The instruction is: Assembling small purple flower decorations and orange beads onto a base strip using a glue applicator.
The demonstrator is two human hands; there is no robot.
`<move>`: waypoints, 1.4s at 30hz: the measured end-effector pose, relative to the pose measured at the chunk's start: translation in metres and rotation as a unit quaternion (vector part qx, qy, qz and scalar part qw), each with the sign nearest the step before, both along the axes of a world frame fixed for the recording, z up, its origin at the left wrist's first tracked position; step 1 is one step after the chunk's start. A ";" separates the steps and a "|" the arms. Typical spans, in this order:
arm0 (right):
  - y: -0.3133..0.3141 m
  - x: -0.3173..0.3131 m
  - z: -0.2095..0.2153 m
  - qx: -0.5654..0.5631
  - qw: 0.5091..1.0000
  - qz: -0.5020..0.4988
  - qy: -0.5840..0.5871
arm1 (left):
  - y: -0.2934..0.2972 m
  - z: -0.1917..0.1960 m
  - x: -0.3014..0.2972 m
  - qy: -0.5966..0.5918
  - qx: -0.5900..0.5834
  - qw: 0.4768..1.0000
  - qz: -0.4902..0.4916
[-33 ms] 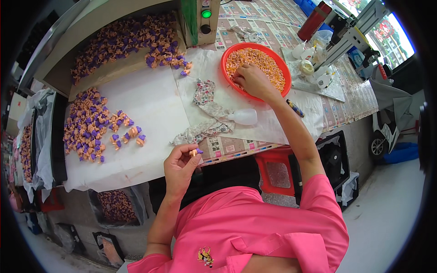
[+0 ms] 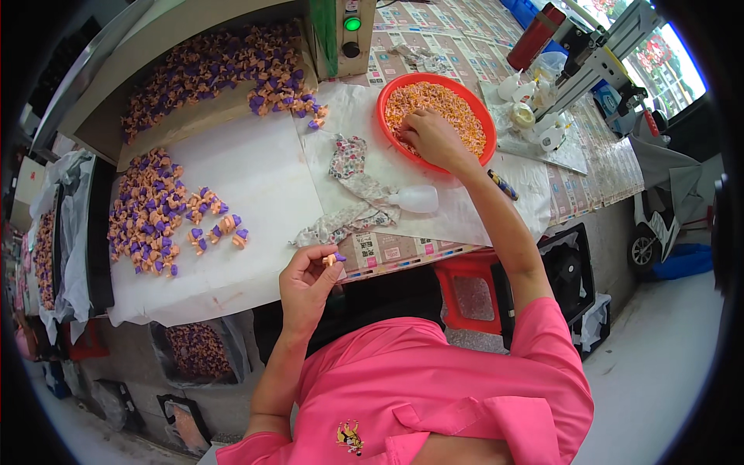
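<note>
Nothing has visibly moved since the earlier frame. One peach-and-purple figure (image 2: 333,259) is pinched in the left hand (image 2: 305,287) at the worktop's front edge (image 2: 395,251), bare white sheet (image 2: 256,190) separating it from the pile (image 2: 147,213). The right hand (image 2: 430,139) dips past the red bowl's rim (image 2: 490,128) into small pieces (image 2: 446,98); whether it grasps any, I cannot tell.

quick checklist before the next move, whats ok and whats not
1. Left hand gripping a peach-and-purple piece: ok, between thumb and fingers
2. Right hand at the red bowl: ok, fingers reach inside it
3. Bowl stocked: ok, many small orange-and-pale bits
4. Bit pinched in the right fingertips: cannot tell, hidden
5. White bottle upright: not ok, lies beside the patterned cloth
6. Green lamp lit: ok
</note>
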State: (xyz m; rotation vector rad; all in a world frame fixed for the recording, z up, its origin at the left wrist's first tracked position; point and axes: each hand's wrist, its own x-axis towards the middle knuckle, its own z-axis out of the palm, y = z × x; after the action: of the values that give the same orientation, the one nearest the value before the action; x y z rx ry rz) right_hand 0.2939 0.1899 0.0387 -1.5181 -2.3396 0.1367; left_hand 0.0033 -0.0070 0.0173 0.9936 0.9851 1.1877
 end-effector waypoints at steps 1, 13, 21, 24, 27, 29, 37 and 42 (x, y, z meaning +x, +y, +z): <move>-0.004 -0.001 0.002 0.012 1.000 -0.007 0.015 | 0.000 0.000 -0.001 0.003 0.002 1.000 -0.002; -0.100 -0.051 0.009 -0.229 0.879 0.008 0.419 | -0.009 -0.011 -0.016 -0.006 -0.031 0.999 0.005; -0.182 -0.118 -0.005 -0.368 0.803 0.128 0.452 | -0.016 -0.013 -0.019 -0.027 -0.021 0.999 -0.007; -0.186 -0.127 -0.003 -0.347 0.842 0.129 0.392 | -0.021 -0.014 -0.022 -0.042 -0.025 0.999 -0.005; -0.189 -0.131 -0.010 -0.295 0.878 0.135 0.353 | -0.024 -0.019 -0.025 -0.042 -0.005 0.999 -0.005; -0.191 -0.133 -0.013 -0.268 0.895 0.128 0.332 | -0.025 -0.023 -0.028 -0.030 0.011 0.999 -0.004; -0.192 -0.139 -0.027 -0.138 0.927 0.148 0.316 | -0.027 -0.028 -0.033 0.034 0.063 0.997 0.000; -0.191 -0.141 -0.028 -0.125 0.931 0.144 0.310 | -0.025 -0.032 -0.034 0.008 0.057 0.998 -0.011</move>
State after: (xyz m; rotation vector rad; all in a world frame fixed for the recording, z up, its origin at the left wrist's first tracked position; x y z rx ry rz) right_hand 0.1534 -0.0011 0.0107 -1.0051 -2.0413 0.8813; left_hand -0.0310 -0.0322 -0.0148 1.1020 0.9247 1.2296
